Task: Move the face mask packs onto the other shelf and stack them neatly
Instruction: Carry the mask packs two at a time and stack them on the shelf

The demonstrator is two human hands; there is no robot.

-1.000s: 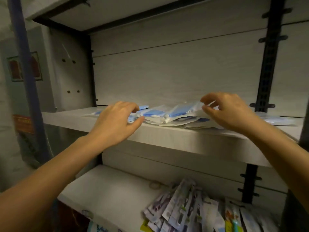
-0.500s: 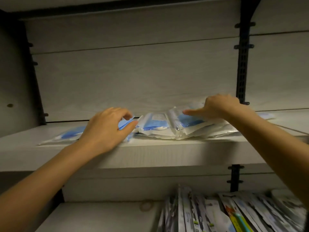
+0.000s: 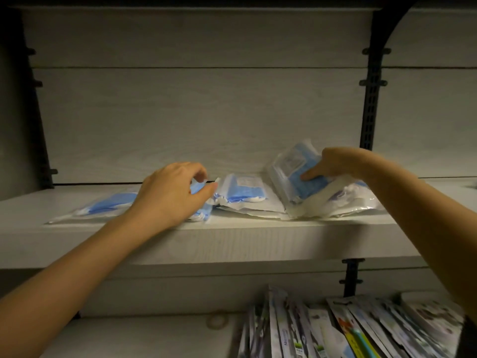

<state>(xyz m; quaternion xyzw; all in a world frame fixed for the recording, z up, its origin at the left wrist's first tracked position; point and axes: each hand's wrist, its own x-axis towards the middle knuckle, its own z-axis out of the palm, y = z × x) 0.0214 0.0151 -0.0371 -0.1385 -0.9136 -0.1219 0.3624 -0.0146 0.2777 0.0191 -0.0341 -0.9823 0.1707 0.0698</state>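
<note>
Several clear plastic packs of blue face masks lie along the pale shelf (image 3: 232, 244). My right hand (image 3: 335, 164) grips a bundle of face mask packs (image 3: 291, 166) and tips it up on edge above the pile on the right. My left hand (image 3: 173, 192) rests over the packs on the left, with finger and thumb pinching the edge of a flat pack (image 3: 240, 192) in the middle. One more pack (image 3: 103, 206) lies flat to the left of that hand.
A lower shelf (image 3: 129, 337) holds a row of upright printed packets (image 3: 348, 329) at the right. Black slotted uprights (image 3: 371, 99) run up the back panel. The upper shelf's left part is bare.
My right hand has lifted a bundle of packs from lying flat to tilted up on edge. My left hand stayed on the left packs. The view shifted rightward and closer.
</note>
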